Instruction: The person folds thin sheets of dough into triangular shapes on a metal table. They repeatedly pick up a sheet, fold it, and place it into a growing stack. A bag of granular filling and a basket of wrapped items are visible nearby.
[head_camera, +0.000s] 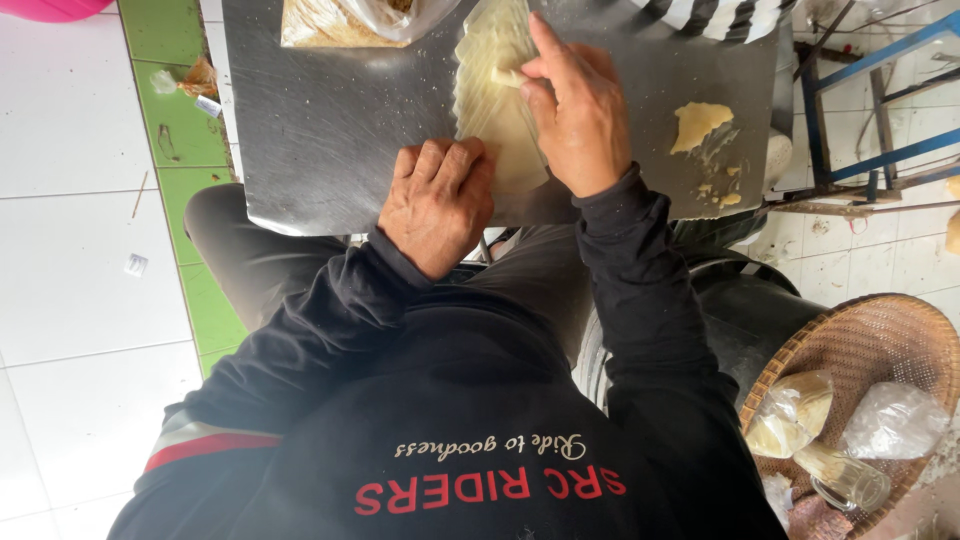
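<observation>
A stack of pale dough sheets (495, 100) lay at upper centre on the steel tabletop (330, 130), the right hand (575, 115) pinching one sheet's edge while the left hand (437, 200) pressed flat, fingers curled, on the stack's near end, beside dough scraps (700, 125) at right.

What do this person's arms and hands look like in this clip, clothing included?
Both hands, the left hand and the right hand, are bare: no gloves, rings or watch show. Both arms are covered to the wrist by long black sleeves with ribbed cuffs. The left sleeve has a red and pale stripe near the shoulder.
</observation>
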